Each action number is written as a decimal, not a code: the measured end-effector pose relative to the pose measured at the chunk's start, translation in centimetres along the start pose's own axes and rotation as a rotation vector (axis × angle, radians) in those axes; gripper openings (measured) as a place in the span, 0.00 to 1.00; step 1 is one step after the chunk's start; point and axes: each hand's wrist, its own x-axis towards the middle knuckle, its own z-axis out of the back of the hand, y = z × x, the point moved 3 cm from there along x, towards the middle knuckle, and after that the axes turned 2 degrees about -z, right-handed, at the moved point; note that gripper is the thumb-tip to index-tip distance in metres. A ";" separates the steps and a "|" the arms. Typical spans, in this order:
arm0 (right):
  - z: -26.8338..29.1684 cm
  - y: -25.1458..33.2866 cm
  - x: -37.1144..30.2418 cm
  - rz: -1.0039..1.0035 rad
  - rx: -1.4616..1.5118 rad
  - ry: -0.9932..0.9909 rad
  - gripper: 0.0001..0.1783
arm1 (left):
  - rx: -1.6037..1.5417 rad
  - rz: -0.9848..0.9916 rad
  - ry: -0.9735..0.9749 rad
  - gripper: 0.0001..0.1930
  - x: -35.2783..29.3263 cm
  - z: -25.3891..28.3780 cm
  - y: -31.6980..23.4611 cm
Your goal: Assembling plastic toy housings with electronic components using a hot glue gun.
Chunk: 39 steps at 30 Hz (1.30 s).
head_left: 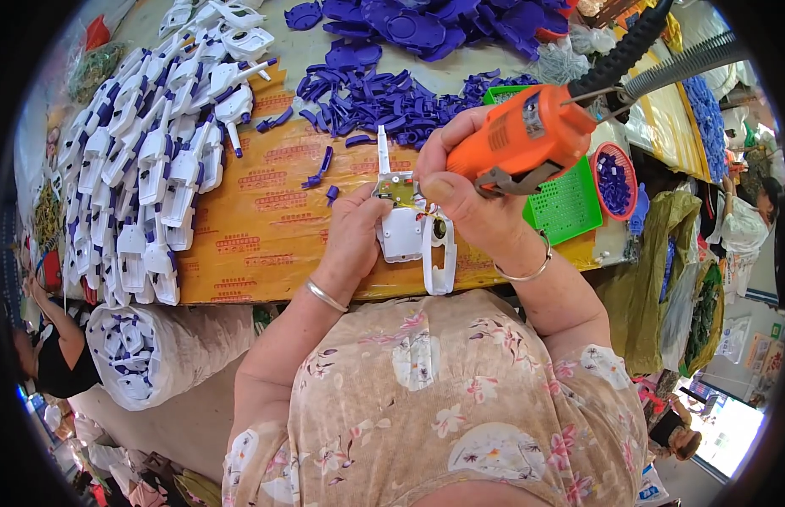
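My left hand [355,230] is closed on a white plastic toy housing [402,243] at the table's front edge, its thumb beside a small circuit board [397,194] in the open shell. My right hand [470,184] grips an orange electric screwdriver [509,133], with thumb and fingertips close to the board's right side. Its bit is hidden behind the hand. Thin wires run from the board to a second white shell piece [442,269], with a small round dark part in it, lying against the housing's right side. Two small purple pieces [322,169] lie left of the housing.
White housings with purple ends [147,160] are heaped at left; more fill a sack [126,359] below. Behind are piles of small purple parts [367,101] and purple discs [413,29]. A green basket [565,207] and red basket [614,182] stand right. A black cable [624,51] hangs overhead.
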 end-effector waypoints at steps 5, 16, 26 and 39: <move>0.1 0.1 -0.1 -0.014 -0.054 0.004 0.19 | 0.004 -0.009 0.013 0.15 -0.1 -0.3 -0.2; -0.5 0.4 0.0 -0.042 -0.015 0.006 0.17 | -0.001 -0.006 -0.006 0.15 0.0 -0.3 -0.3; 0.2 0.0 -0.4 -0.032 -0.241 0.151 0.19 | -0.003 -0.065 -0.023 0.15 -0.2 -0.3 -0.1; 4.7 2.9 -3.2 0.346 -0.525 -0.263 0.20 | -0.031 0.041 0.018 0.18 -0.3 -0.5 -0.6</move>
